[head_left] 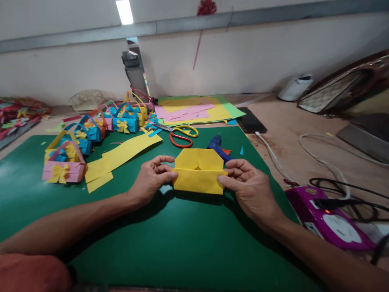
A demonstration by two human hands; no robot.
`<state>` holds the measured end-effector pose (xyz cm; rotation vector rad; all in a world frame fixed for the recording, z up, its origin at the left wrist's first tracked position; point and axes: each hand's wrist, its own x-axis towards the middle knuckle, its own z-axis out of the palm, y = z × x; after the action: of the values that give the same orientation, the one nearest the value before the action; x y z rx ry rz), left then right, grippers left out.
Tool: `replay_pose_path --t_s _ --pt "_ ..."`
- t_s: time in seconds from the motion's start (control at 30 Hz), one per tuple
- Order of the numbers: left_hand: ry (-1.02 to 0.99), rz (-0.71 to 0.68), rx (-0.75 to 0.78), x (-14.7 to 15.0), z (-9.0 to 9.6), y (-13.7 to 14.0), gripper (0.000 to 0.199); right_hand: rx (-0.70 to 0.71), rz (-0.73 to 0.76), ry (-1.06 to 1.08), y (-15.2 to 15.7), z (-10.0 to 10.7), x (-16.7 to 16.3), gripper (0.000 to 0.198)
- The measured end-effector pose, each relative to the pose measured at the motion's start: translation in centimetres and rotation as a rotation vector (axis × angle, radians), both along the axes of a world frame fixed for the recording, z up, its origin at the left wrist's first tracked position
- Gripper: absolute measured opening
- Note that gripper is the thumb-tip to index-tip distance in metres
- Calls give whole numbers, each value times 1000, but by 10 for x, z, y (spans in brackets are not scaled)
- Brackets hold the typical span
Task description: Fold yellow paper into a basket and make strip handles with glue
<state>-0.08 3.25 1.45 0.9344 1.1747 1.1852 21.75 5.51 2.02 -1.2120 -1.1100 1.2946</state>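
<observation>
Folded yellow paper (199,181), left grip (151,178) and right grip (254,190) pinching its ends, glue gun (216,143) close behind, scissors (172,129) beyond.

One head-worn camera looks forward and down, close above the flat dark-green mat (170,247), the folded yellow paper piece (198,181) near mid-view, the off-white wall (170,65) beyond

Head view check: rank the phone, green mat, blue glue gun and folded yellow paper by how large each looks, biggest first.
1. Green mat
2. Folded yellow paper
3. Phone and blue glue gun: too close to rank, as the glue gun is partly covered.
</observation>
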Motion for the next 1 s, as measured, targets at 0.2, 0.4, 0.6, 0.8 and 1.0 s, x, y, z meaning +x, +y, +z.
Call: replay_pose_path --t_s 0.2,0.4,0.6,0.8,1.0 --pt "-5 -106 -57 4 0 -1 21 1 14 -26 -3 3 -3 36" --pt "-1 -193 -127 10 4 -3 29 36 35 -91 -10 8 -7 35" --pt "-13 -192 -159 14 3 -6 32 16 99 -76 -11 7 -7 39" --pt "-15 -217 -164 14 1 -9 33 -87 313 -50 -11 7 -9 32" --pt "-6 -245 -188 14 4 -9 27 -136 368 -96 -15 10 -10 28"
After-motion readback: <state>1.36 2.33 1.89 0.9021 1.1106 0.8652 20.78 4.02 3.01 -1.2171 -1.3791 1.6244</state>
